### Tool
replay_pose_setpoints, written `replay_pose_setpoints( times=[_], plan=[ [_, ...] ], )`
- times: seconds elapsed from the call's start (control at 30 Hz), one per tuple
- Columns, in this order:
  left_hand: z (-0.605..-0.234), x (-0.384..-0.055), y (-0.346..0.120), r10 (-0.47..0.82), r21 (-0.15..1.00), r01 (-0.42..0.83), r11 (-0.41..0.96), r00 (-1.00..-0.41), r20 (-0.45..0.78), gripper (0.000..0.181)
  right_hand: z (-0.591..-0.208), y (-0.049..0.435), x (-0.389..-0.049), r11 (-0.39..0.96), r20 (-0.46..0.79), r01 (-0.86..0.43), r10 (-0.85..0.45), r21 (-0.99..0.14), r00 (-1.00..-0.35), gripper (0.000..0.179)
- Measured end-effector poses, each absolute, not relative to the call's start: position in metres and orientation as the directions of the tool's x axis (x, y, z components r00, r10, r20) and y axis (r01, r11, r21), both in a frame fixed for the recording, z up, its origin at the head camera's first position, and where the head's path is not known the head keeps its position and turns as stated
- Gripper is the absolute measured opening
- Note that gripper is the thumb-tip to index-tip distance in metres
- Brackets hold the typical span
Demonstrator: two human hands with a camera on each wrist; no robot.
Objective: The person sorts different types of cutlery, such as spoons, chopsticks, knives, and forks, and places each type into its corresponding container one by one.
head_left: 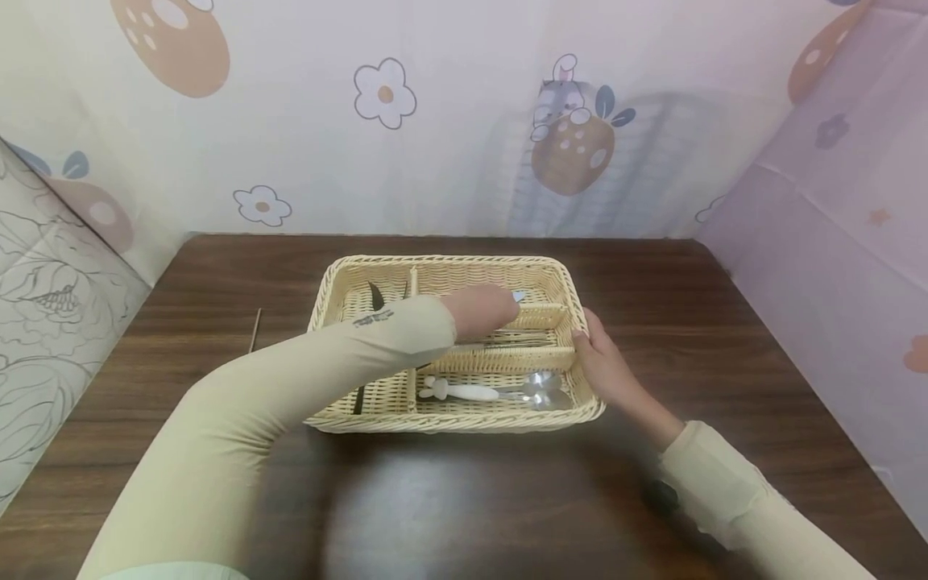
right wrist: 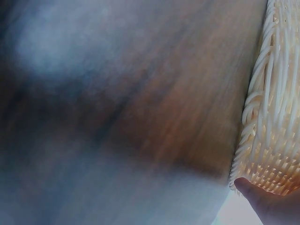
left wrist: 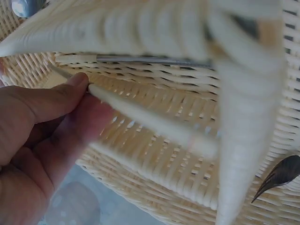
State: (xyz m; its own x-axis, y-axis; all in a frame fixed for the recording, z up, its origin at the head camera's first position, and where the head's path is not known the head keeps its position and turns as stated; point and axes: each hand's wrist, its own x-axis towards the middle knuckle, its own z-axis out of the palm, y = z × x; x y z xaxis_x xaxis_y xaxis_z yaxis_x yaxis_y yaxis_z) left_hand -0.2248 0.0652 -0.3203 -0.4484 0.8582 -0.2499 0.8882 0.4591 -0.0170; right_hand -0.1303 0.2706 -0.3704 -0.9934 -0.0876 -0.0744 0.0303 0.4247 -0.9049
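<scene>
A pale woven cutlery basket (head_left: 457,424) with dividers stands on the dark table. My left hand (head_left: 482,310) is over its back right compartment, and the sleeve covers part of the basket. In the left wrist view, the thumb and fingers pinch a slim white-handled metal utensil (left wrist: 150,119) where handle meets metal; its metal end is partly hidden by the thumb. My right hand (head_left: 605,362) grips the basket's right rim, with the thumb (right wrist: 251,190) over the edge in the right wrist view.
Two spoons (head_left: 545,389), one with a white animal-shaped handle, lie in the front compartment. Thin metal utensils (head_left: 518,341) lie in the middle one. The left section holds a dark leaf-shaped piece (left wrist: 283,172). A thin stick (head_left: 255,330) lies left of the basket. A patterned curtain (head_left: 464,161) hangs behind.
</scene>
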Motion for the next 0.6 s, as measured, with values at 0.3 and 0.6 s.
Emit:
replay_pose_setpoints(
  times=[0.3,0.6],
  plan=[
    [-0.3228,-0.2221,0.071,0.863,-0.091,0.894,0.439,-0.448,-0.233,0.017,-0.3684,0.2698,-0.1308,0.416,-0.068,0.024,-0.092,-0.909,-0.993,0.051],
    [-0.3224,-0.2182,0.074,0.838,-0.067,0.877,0.476,-0.475,-0.268,0.018,-0.3689,0.2707,-0.1297,0.42,-0.085,0.042,-0.084,-0.906,-0.993,0.05]
  ],
)
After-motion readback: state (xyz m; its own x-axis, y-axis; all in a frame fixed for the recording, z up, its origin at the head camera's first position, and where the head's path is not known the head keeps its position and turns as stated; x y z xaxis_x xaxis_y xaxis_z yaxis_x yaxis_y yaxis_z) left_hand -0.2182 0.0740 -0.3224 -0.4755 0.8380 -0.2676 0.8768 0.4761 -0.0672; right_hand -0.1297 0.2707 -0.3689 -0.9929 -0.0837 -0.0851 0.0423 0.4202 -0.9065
